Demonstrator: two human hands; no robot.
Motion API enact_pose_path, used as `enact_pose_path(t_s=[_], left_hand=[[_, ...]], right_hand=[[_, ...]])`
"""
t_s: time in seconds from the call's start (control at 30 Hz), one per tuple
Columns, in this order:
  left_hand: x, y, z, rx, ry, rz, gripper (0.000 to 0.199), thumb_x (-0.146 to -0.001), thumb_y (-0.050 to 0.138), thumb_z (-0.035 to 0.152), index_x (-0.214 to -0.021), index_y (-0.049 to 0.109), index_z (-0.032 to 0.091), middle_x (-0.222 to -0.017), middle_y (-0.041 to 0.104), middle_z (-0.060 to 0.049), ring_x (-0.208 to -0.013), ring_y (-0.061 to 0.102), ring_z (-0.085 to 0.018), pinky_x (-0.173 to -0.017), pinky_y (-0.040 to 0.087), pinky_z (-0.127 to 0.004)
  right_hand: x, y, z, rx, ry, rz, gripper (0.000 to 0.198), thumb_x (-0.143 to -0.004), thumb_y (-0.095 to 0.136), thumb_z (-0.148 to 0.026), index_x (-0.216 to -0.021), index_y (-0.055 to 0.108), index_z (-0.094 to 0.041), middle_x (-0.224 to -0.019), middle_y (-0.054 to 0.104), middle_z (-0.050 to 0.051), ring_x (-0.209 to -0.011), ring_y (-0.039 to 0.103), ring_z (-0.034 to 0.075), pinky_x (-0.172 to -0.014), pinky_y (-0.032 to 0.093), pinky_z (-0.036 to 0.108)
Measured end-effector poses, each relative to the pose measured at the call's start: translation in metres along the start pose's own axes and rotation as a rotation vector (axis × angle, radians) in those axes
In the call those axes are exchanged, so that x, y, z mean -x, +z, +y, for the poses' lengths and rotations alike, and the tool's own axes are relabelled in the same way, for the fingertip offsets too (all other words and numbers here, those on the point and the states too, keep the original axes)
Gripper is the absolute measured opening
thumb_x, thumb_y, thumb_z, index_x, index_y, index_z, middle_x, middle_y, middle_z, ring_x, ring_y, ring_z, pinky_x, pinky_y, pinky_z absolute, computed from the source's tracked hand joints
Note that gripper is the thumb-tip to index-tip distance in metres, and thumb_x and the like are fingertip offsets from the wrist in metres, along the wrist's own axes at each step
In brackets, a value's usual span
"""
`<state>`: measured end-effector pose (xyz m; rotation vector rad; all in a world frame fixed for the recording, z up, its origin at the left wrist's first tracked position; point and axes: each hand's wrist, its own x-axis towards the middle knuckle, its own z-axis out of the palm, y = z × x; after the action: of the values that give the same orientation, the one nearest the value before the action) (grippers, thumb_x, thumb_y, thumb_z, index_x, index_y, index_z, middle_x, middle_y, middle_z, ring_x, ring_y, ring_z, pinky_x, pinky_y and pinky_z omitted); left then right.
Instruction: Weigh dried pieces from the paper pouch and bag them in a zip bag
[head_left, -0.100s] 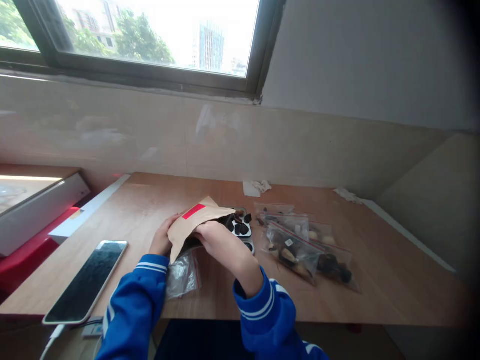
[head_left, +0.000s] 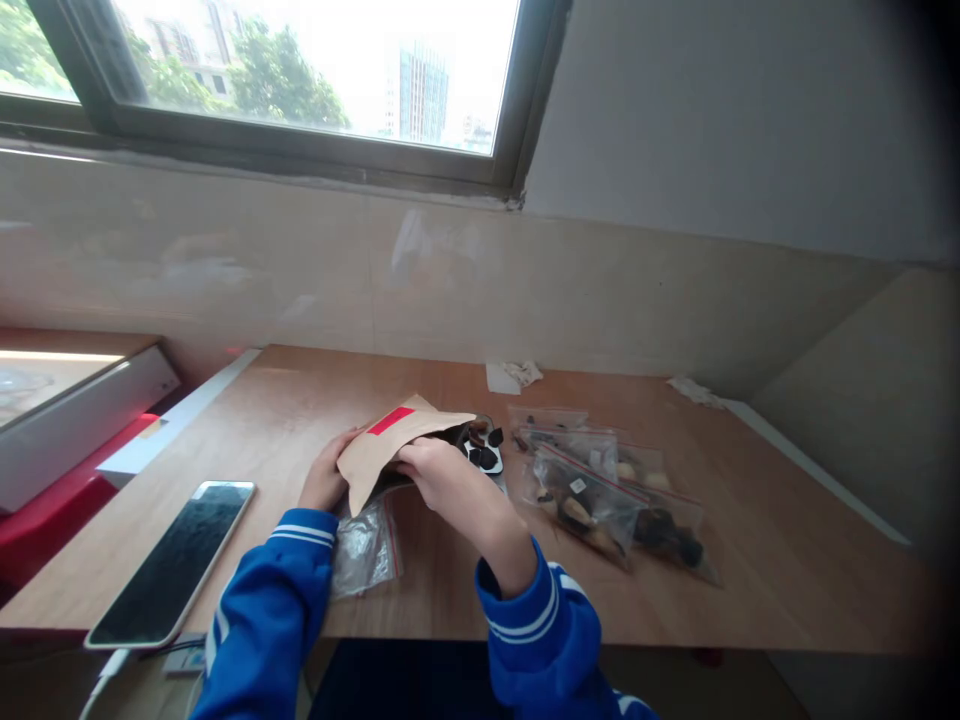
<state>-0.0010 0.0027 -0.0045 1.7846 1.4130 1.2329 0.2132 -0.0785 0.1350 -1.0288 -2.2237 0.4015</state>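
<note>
A brown kraft paper bag [head_left: 375, 460] with a red label is tilted over the table, its mouth toward the right. My left hand [head_left: 328, 475] is closed around its left side, the fingertips hidden behind the paper. At the mouth, my right hand [head_left: 435, 475] reaches in, and its fingers are mostly out of sight inside. Just beyond the mouth sits a small white scale [head_left: 491, 466], partly covered, bearing dark dried pieces [head_left: 484, 457]. Below the bag lies a clear zip bag [head_left: 365, 555] that looks empty.
Several clear zip bags [head_left: 592, 500] with dark and pale dried pieces lie to the right. A phone [head_left: 176, 560] on a white cable rests at the left edge. Crumpled tissue [head_left: 523, 373] lies near the wall, below the window.
My right hand and forearm have shifted slightly right. The paper bag has tipped a little the same way, covering more of the scale's near edge.
</note>
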Motion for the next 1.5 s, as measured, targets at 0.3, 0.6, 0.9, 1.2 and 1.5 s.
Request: enact_pose_path(t_s=[0.3, 0.6, 0.9, 1.2, 1.5], left_hand=[[-0.003, -0.001, -0.008, -0.077, 0.086, -0.047, 0.053, -0.071, 0.056, 0.034, -0.118, 0.057, 0.010, -0.123, 0.060, -0.015, -0.116, 0.054, -0.029, -0.103, 0.039, -0.043], [-0.005, -0.001, -0.018, -0.200, 0.020, 0.011, 0.047, -0.070, 0.053, 0.035, -0.111, 0.062, 0.013, -0.114, 0.066, -0.012, -0.109, 0.058, -0.029, -0.095, 0.044, -0.042], [-0.006, -0.002, -0.008, -0.237, 0.035, -0.031, 0.038, -0.075, 0.052, 0.040, -0.099, 0.065, 0.014, -0.095, 0.070, -0.009, -0.087, 0.064, -0.025, -0.079, 0.051, -0.035], [-0.006, -0.001, -0.010, -0.209, 0.048, -0.030, 0.032, -0.071, 0.054, 0.034, -0.094, 0.065, 0.014, -0.090, 0.070, -0.008, -0.082, 0.064, -0.025, -0.075, 0.052, -0.035], [-0.007, 0.000, -0.013, -0.211, 0.071, -0.049, 0.036, -0.073, 0.053, 0.036, -0.100, 0.065, 0.014, -0.094, 0.070, -0.008, -0.087, 0.064, -0.026, -0.078, 0.052, -0.035]], right_hand=[[0.009, -0.027, 0.016, -0.184, -0.019, 0.257, 0.032, -0.090, 0.046, -0.009, -0.110, 0.066, -0.024, -0.109, 0.067, 0.002, -0.102, 0.061, 0.014, -0.092, 0.047, 0.026], [0.031, -0.025, 0.060, -0.547, 0.251, 0.620, 0.026, -0.087, 0.056, -0.031, -0.109, 0.068, -0.023, -0.108, 0.070, 0.004, -0.095, 0.065, 0.018, -0.083, 0.052, 0.029], [0.054, 0.039, 0.107, -0.469, 0.392, 0.507, 0.026, -0.086, 0.053, -0.027, -0.105, 0.070, -0.020, -0.106, 0.070, 0.007, -0.100, 0.064, 0.021, -0.088, 0.050, 0.035], [0.052, 0.062, 0.109, -0.043, 0.121, 0.376, 0.042, -0.090, 0.038, -0.009, -0.121, 0.061, -0.025, -0.115, 0.065, 0.007, -0.109, 0.058, 0.018, -0.096, 0.047, 0.036], [0.054, 0.061, 0.110, 0.204, 0.038, 0.295, 0.034, -0.089, 0.049, -0.011, -0.117, 0.063, -0.024, -0.111, 0.068, 0.005, -0.103, 0.058, 0.021, -0.095, 0.044, 0.040]])
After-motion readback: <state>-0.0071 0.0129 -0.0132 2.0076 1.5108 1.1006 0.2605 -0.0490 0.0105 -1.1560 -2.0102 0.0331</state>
